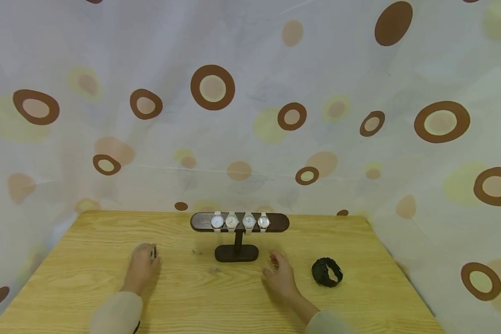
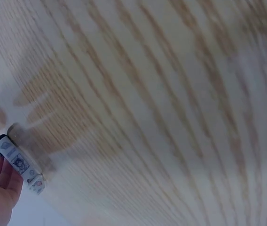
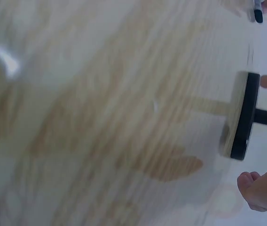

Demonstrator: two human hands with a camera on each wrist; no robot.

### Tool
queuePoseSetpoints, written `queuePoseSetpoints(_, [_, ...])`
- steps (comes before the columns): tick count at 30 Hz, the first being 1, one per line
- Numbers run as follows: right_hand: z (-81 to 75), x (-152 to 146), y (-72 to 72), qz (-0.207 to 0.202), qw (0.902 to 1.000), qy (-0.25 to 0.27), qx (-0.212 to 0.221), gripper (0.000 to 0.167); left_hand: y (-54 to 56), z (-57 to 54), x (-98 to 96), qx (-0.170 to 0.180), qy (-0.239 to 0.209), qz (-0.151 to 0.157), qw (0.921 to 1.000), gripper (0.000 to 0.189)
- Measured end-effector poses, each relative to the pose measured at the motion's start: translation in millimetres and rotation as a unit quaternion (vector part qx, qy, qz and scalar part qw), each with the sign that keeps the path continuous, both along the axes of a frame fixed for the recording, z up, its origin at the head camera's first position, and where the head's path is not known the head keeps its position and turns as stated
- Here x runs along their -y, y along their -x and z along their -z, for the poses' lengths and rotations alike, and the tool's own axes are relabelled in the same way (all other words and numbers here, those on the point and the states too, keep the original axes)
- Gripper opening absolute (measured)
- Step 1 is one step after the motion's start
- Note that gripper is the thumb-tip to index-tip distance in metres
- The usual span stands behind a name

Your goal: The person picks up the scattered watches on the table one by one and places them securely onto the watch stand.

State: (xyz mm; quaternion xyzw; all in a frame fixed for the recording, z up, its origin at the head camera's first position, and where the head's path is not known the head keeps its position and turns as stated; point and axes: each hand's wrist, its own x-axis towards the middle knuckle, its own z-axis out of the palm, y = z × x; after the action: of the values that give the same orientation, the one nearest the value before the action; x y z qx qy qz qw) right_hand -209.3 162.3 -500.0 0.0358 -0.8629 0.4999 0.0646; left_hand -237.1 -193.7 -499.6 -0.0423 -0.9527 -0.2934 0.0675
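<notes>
My left hand (image 1: 143, 262) is at the left of the table, its fingers around a small white printed case (image 2: 20, 164) with a black end. In the left wrist view the case tilts close over the wood, with fingers along its lower side. My right hand (image 1: 282, 277) hovers at the right of a dark wooden watch stand (image 1: 236, 253), fingers loosely bent and nothing held. Several light-strapped watches (image 1: 249, 221) sit side by side on the stand's crossbar. The stand's base (image 3: 246, 117) also shows near the right fingertips in the right wrist view.
A black watch (image 1: 326, 272) with its strap closed in a loop lies on the table (image 1: 192, 297), right of my right hand. Behind and at both sides hangs a pale curtain (image 1: 242, 139) with brown rings and dots, meeting the table's edges.
</notes>
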Motion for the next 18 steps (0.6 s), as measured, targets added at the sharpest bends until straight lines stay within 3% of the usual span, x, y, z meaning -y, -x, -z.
queuePoseSetpoints(8, [0.5, 24, -12.3, -0.072, 0.9958, 0.048, 0.028, 0.043, -4.4, 3.1, -5.7, -0.022, -0.004, -0.030, 0.9993, 0.026])
queuePoseSetpoints(18, [-2.8, 41, -15.2, -0.093, 0.9901, 0.091, 0.054, 0.041, -4.7, 5.8, -14.0, -0.041, 0.002, -0.043, 0.9982, 0.022])
